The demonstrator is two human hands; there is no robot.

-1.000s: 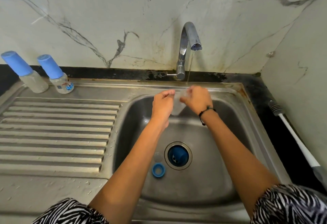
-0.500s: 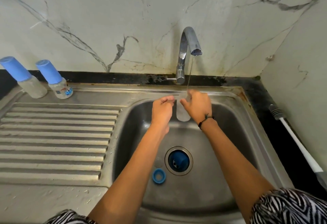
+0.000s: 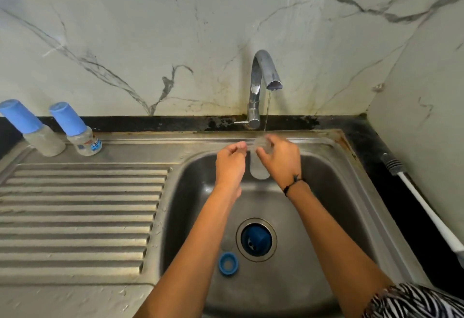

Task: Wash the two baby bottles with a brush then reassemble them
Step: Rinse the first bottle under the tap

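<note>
Right hand grips the clear bottle near its mouth, upright, body hanging below the fingers, under a thin stream from the tap. Left hand, fingers curled, just left of the bottle; what it pinches is unclear. Blue ring lies in the sink, well below both hands.

A clear open bottle is held upright under the tap's thin stream, over the sink's back edge. Two blue-capped bottles stand at the drainboard's back-left corner; a blue ring and blue cap lie at the basin's drain.
</note>
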